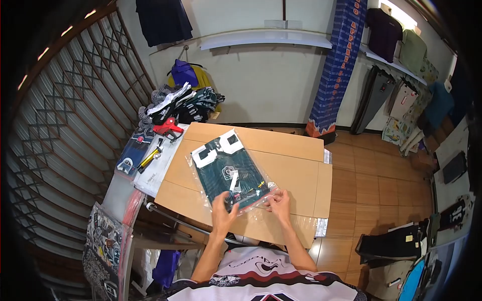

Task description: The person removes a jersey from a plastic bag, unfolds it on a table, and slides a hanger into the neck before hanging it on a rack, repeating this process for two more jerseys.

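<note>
Dark-green folded shirt [217,163] and transparent bag [259,202] should be kept flat. The bag is pinched by the right hand [279,203]; the left hand's [223,214] grip is unclear.

2 hands, i.e. 1 L hand [222,214] & 1 R hand [279,204], plus 1 bagged dk green garment [226,159], 1 cardboard pc [296,188], 1 red tape gun [168,129], 1 yellow tool [149,158]. Also 2 wall shelves [266,41], 1 blue pillar [335,65], 1 lattice gate [93,75] & 1 clothes heap [193,108], no. of pcs in it unclear.
</note>
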A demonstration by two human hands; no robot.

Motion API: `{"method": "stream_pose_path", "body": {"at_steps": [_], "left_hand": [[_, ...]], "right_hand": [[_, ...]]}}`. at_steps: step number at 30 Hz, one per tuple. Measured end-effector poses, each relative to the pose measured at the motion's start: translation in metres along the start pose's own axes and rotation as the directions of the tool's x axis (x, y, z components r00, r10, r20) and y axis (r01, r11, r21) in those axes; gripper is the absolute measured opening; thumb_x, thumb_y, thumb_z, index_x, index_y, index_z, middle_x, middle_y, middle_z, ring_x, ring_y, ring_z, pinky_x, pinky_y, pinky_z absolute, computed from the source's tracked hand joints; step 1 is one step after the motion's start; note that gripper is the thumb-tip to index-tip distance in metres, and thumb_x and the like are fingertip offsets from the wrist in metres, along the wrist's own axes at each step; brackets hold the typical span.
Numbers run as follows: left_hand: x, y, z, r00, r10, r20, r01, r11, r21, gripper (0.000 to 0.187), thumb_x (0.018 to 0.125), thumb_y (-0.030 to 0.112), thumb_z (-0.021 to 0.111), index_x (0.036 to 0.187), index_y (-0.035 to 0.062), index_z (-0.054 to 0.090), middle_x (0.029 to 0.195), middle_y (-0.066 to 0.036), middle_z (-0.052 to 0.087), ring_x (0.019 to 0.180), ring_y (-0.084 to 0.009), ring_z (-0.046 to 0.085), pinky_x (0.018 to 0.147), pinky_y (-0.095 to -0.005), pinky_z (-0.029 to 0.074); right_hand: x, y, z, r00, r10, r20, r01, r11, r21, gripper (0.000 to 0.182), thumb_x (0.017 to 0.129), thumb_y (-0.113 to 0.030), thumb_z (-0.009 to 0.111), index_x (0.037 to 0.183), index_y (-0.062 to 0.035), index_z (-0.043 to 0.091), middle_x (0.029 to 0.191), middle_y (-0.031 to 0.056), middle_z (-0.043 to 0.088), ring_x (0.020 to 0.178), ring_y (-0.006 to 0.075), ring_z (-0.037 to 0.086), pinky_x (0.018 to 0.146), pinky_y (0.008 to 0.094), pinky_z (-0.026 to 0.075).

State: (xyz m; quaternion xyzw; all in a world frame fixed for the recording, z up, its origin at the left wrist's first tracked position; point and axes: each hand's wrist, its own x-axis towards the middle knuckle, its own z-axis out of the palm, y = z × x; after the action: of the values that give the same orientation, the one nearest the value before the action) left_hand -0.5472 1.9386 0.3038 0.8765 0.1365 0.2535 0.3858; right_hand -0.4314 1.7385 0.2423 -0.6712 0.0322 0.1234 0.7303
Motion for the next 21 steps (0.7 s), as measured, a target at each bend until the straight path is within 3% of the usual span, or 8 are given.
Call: {"method": "stream_pose_path", "body": {"at_steps": [1, 4, 7, 12, 15, 18, 21], "left_hand": [[0.004, 0.003, 0.009, 0.995, -0.007, 0.101, 0.019, 0.993, -0.113, 0.056, 0.083, 0.011, 0.083, 0.132, -0.0001, 0.060, 0.121, -0.021, 0.068, 0.111, -0.0399, 0.067, 0.098, -0.0460, 0.053], [0.011, 0.019, 0.047, 0.950, 0.164, 0.267, -0.141, 0.984, -0.105, 0.039, 0.086, 0.010, 0.080, 0.122, 0.0019, 0.067, 0.111, -0.015, 0.074, 0.104, -0.0339, 0.070, 0.092, -0.0432, 0.056], [0.020, 0.023, 0.067, 0.937, 0.166, 0.308, -0.142, 0.985, -0.098, 0.031, 0.088, 0.011, 0.079, 0.117, 0.0027, 0.069, 0.108, -0.012, 0.076, 0.104, -0.0316, 0.070, 0.091, -0.0426, 0.056], [0.027, 0.020, 0.078, 0.947, 0.131, 0.294, -0.090, 0.985, -0.146, 0.023, 0.091, 0.009, 0.076, 0.114, 0.0022, 0.073, 0.104, -0.014, 0.075, 0.091, -0.0314, 0.073, 0.082, -0.0416, 0.058], [0.028, 0.020, 0.078, 0.938, 0.165, 0.305, -0.132, 0.983, -0.127, 0.020, 0.095, 0.009, 0.072, 0.114, 0.0018, 0.073, 0.101, -0.017, 0.073, 0.092, -0.0349, 0.072, 0.081, -0.0433, 0.057], [0.028, 0.024, 0.077, 0.941, 0.182, 0.285, -0.162, 0.982, -0.095, 0.018, 0.098, 0.009, 0.067, 0.113, 0.0016, 0.073, 0.101, -0.019, 0.071, 0.094, -0.0392, 0.071, 0.081, -0.0458, 0.056], [0.027, 0.025, 0.079, 0.948, 0.158, 0.277, -0.138, 0.986, -0.090, 0.017, 0.100, 0.010, 0.064, 0.113, 0.0017, 0.072, 0.102, -0.020, 0.070, 0.096, -0.0417, 0.069, 0.083, -0.0473, 0.055]], "right_hand": [[0.001, 0.000, 0.000, 1.000, -0.005, 0.000, 0.005, 1.000, 0.007, 0.034, 0.095, -0.003, 0.071, 0.115, -0.0005, 0.044, 0.093, 0.0169, 0.074, 0.072, 0.0203, 0.075, 0.050, 0.0302, 0.061], [0.003, -0.005, 0.001, 0.999, -0.031, -0.006, 0.031, 0.999, -0.012, 0.038, 0.092, -0.006, 0.077, 0.110, -0.0040, 0.043, 0.088, 0.0144, 0.074, 0.067, 0.0162, 0.072, 0.046, 0.0289, 0.058], [0.002, -0.009, 0.005, 0.995, -0.099, -0.032, 0.099, 0.995, -0.012, 0.041, 0.090, -0.003, 0.078, 0.107, -0.0036, 0.040, 0.080, 0.0137, 0.073, 0.056, 0.0126, 0.063, 0.042, 0.0276, 0.051], [-0.004, -0.013, 0.006, 0.989, -0.134, -0.068, 0.130, 0.989, -0.063, 0.044, 0.090, -0.004, 0.081, 0.107, -0.0026, 0.040, 0.082, 0.0137, 0.074, 0.057, 0.0117, 0.063, 0.041, 0.0269, 0.046], [-0.002, -0.006, 0.008, 0.984, -0.169, -0.060, 0.165, 0.984, -0.072, 0.044, 0.090, -0.004, 0.081, 0.111, -0.0010, 0.042, 0.085, 0.0139, 0.074, 0.063, 0.0123, 0.066, 0.047, 0.0269, 0.049], [0.003, 0.005, 0.009, 0.970, -0.231, -0.070, 0.226, 0.972, -0.069, 0.049, 0.090, -0.012, 0.084, 0.118, -0.0003, 0.045, 0.085, 0.0109, 0.076, 0.061, 0.0099, 0.064, 0.041, 0.0276, 0.051], [0.005, 0.013, 0.007, 0.972, -0.234, -0.033, 0.229, 0.967, -0.109, 0.051, 0.091, -0.010, 0.083, 0.123, 0.0012, 0.044, 0.086, 0.0103, 0.075, 0.061, 0.0099, 0.065, 0.043, 0.0273, 0.051]]}}
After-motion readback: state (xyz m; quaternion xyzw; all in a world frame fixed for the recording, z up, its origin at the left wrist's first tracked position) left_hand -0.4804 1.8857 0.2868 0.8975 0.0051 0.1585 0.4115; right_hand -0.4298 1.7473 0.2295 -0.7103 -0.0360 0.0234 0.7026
